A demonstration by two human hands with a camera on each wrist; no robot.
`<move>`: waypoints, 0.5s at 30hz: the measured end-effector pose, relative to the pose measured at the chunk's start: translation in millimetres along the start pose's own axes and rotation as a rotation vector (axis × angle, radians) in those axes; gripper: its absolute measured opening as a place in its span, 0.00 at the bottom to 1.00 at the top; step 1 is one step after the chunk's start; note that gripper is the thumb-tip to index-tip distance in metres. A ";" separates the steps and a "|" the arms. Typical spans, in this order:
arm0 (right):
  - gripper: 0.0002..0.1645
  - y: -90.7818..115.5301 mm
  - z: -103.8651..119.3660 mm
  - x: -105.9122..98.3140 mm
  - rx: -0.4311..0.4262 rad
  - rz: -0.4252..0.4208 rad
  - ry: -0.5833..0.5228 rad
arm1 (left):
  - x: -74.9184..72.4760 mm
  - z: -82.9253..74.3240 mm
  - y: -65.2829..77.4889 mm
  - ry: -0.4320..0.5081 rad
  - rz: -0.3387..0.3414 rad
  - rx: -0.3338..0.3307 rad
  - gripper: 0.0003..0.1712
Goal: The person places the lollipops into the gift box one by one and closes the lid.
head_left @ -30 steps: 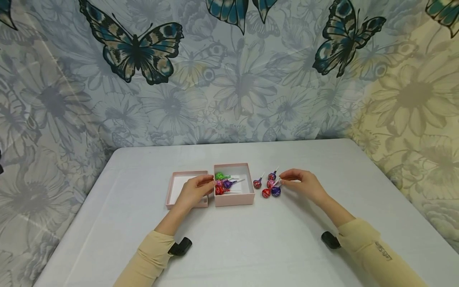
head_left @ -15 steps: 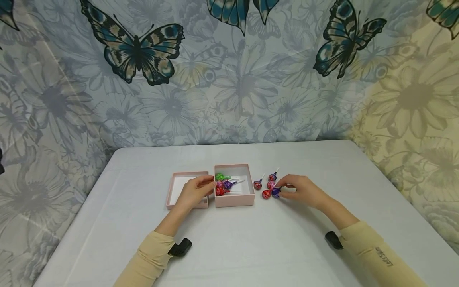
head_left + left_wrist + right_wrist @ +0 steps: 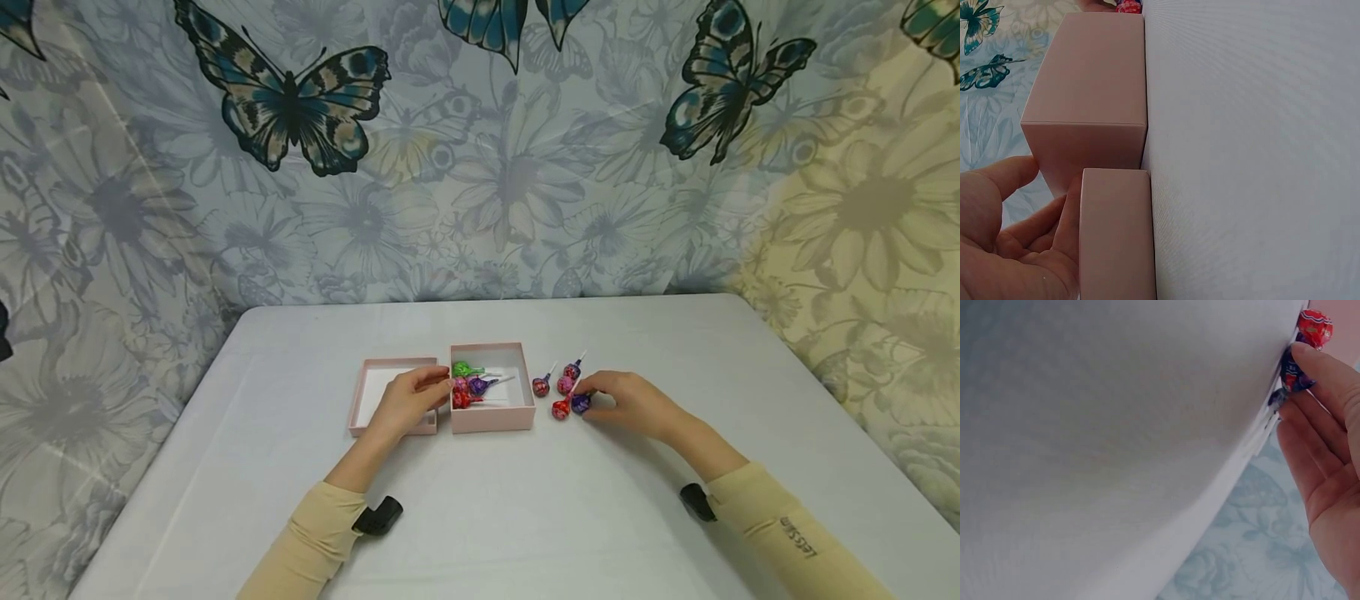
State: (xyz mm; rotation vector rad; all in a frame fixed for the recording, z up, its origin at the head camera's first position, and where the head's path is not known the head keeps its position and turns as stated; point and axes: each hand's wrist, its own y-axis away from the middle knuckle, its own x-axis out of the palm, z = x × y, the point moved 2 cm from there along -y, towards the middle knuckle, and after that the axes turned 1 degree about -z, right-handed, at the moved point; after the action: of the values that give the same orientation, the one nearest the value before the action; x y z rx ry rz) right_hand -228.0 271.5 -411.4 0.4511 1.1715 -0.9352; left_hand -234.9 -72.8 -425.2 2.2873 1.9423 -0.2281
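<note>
Box (image 3: 492,419) between lid (image 3: 373,388) and lollipops (image 3: 565,385)

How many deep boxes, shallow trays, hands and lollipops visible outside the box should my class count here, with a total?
Deep pink box: 1
Shallow pink tray: 1
Hands: 2
Lollipops outside the box: 5
Total: 9

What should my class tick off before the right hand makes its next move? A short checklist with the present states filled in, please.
1. Right hand has a grip: ok, it pinches the dark blue lollipop.
2. Left hand at the box: ok, it touches the pink box.
3. Box open: ok, the shallow pink lid lies beside it.
4. Room inside: ok, bare floor shows on the box's right side.
5. Held lollipop free of the red lollipop: cannot tell, they overlap in the right wrist view.
6. Tabletop path to the box free: not ok, loose lollipops lie between.
</note>
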 end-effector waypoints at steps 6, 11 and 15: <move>0.20 1.4 1.3 -2.2 -0.008 -0.025 0.007 | -0.3 -1.6 -0.4 -0.008 0.001 -0.004 0.23; 0.19 3.0 3.1 -3.8 0.034 -0.058 -0.079 | -0.1 -2.5 0.7 -0.001 -0.003 -0.015 0.23; 0.19 1.5 5.5 -4.0 0.059 -0.118 -0.154 | 0.0 -2.7 0.8 -0.002 -0.004 -0.021 0.23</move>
State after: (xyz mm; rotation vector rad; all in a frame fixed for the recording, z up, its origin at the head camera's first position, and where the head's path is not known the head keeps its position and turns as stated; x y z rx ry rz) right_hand -224.0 269.8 -406.0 0.3534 1.0411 -1.0899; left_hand -233.9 -72.4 -422.5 2.2689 1.9393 -0.2092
